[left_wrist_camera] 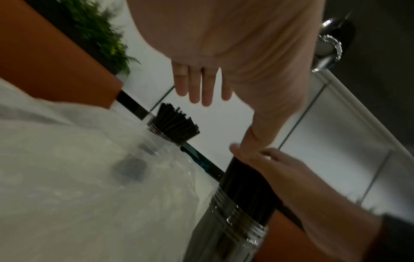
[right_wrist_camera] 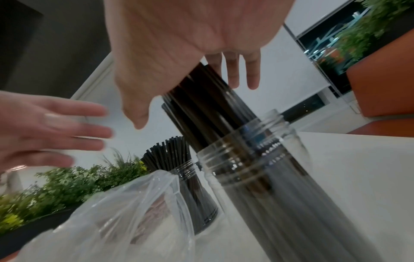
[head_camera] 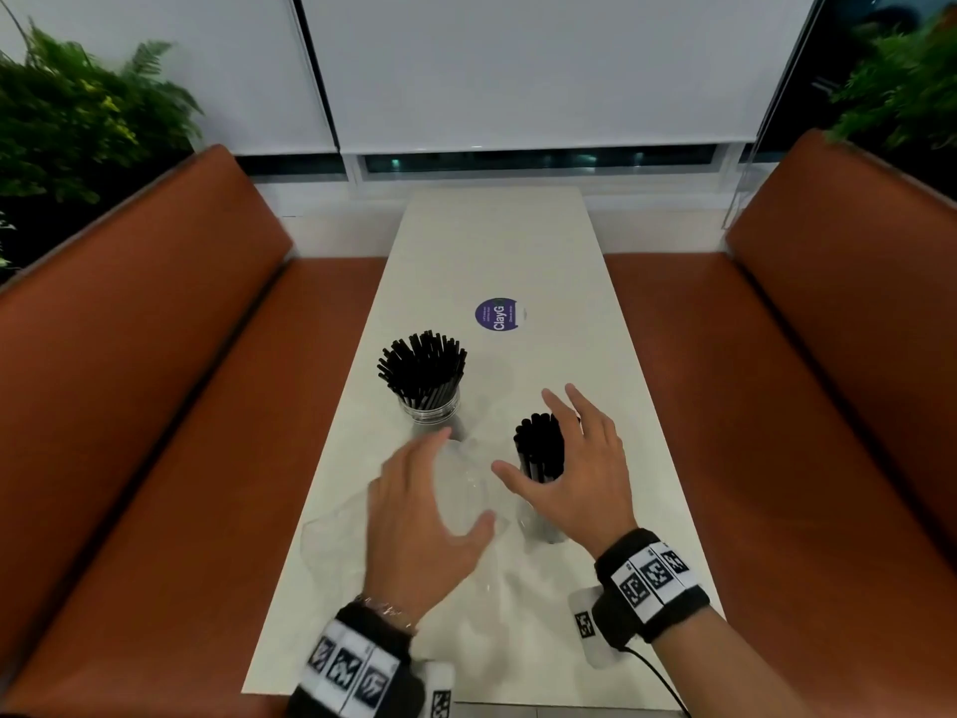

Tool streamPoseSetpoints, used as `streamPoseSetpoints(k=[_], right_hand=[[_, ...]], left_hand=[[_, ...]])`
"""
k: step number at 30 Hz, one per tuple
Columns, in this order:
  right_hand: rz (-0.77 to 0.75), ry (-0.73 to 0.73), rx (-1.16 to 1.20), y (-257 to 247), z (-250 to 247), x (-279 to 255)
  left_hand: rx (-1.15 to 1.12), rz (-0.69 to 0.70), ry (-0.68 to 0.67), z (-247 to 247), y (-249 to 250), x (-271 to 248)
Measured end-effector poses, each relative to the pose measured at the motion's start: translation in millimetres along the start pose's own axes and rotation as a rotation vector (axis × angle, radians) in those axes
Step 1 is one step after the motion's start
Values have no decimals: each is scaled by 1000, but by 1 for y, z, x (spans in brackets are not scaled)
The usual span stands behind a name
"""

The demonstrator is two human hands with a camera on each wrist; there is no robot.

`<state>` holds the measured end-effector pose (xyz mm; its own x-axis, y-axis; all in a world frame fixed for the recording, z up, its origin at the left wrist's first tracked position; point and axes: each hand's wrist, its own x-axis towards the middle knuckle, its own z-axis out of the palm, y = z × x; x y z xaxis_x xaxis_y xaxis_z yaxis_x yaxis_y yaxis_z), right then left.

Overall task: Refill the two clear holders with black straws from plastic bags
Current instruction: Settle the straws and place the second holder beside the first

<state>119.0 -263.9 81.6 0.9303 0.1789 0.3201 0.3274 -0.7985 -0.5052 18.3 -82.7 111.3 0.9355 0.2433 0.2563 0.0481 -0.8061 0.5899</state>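
Between orange benches, on the table [head_camera: 518,241], both holders look filled; open left hand [head_camera: 419,515] and right hand [head_camera: 575,474] hover, likely clearing the empty bag [head_camera: 466,489] next.

Two clear holders [head_camera: 430,406] [head_camera: 538,515] of black straws, one empty plastic bag [head_camera: 393,515], two hands [head_camera: 419,515] [head_camera: 575,474].

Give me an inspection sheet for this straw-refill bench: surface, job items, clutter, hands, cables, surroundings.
Surface: pale table, round purple sticker.
Job's things: far holder with fanned straws; near holder with a tight straw bundle; empty plastic bag between them.
Clutter: nothing seen.
Hands: left hand open over the bag; right hand open beside the bundle.
Cables: black lead off the right wristband.
Surroundings: orange benches, plants, blinds.
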Motion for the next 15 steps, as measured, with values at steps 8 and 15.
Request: streamPoseSetpoints(k=[8,15], right_hand=[[-84,-27,-109,-3,16,20],[-75,28,-84,5,18,28]], left_hand=[[412,-212,-693,98,-48,16],[151,-130,-253,82,-18,20]])
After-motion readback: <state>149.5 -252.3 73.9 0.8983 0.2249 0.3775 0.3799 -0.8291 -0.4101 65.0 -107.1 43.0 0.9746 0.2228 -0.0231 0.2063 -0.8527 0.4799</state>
